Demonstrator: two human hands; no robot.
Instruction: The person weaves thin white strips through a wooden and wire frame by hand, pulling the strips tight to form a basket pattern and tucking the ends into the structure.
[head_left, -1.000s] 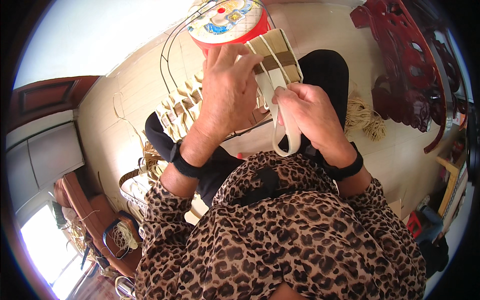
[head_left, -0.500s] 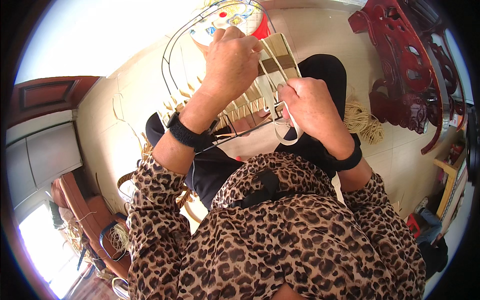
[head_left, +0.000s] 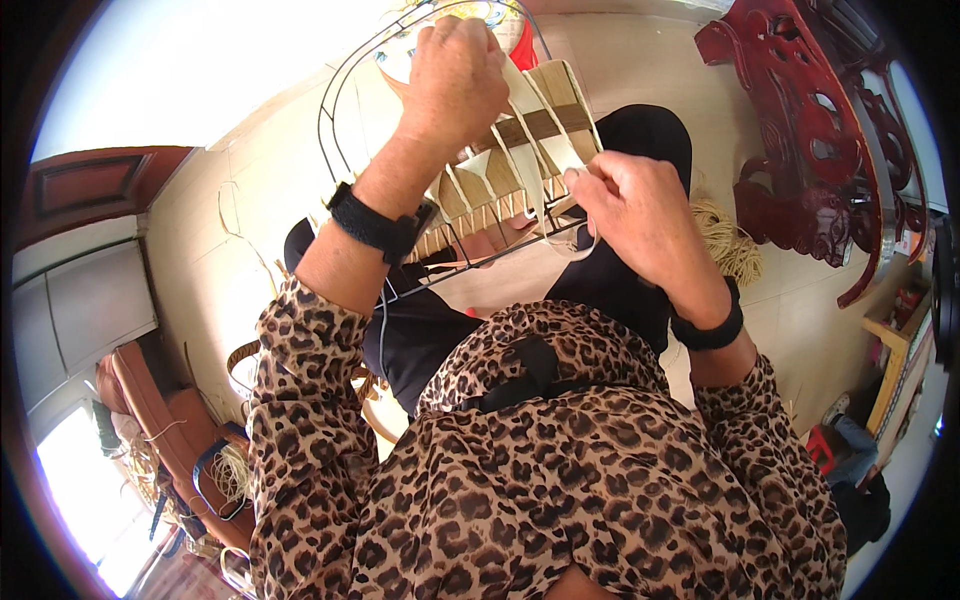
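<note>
A black wire frame (head_left: 325, 135) leans across my knees, with wooden slats (head_left: 545, 125) and rows of pale flat strips wound across it. My left hand (head_left: 455, 85) is closed at the far side of the winding, its fingertips partly hidden behind the hand. A pale flat strip (head_left: 532, 185) runs from beside it toward me. At the frame's right side my right hand (head_left: 640, 205) pinches that strip between thumb and fingers. A small loop of it hangs below the frame's near edge.
A round container with a colourful pattern and red side (head_left: 522, 45) stands beyond the frame. Bundled cord (head_left: 728, 245) lies right of my leg. Carved dark-red furniture (head_left: 810, 130) stands at right, a brown bench (head_left: 185, 440) at lower left. Loose strips (head_left: 235, 225) lie on the floor.
My left hand has moved away from me and slightly left. The hanging loop has become smaller and shifted up. My right hand has moved slightly right, still pinching the strip.
</note>
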